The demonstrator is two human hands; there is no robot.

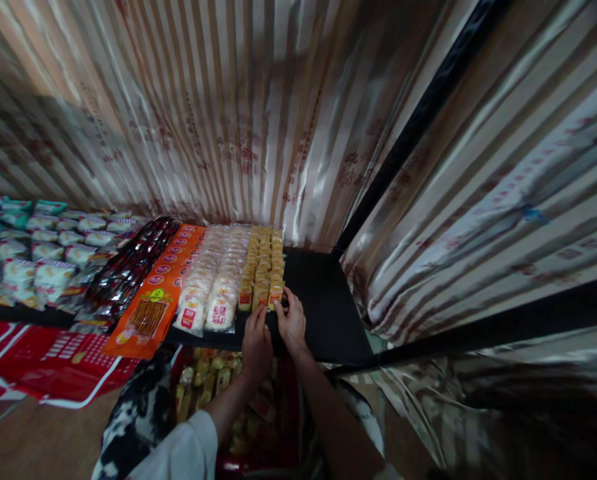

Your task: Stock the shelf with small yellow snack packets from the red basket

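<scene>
On the black shelf [323, 293], yellow snack packets [261, 260] stand in three tight rows. My right hand [291, 323] is closed at the front of the right row, thumb and fingers around the front yellow snack packet [275, 295] with its red label. Close beside it, my left hand [256, 343] has its fingers pressed together at the lower front of the middle row; whether it grips a packet is hidden. Left of these rows stand two rows of round white packets [220, 313] with red print.
An orange bag [146, 323], dark shiny packets [123, 270] and white packets [53, 273] fill the shelf's left. Below me sits a red container [292, 427] with loose yellow packets. A red printed bag [68, 363] lies lower left. Striped curtains hang behind black posts [418, 127].
</scene>
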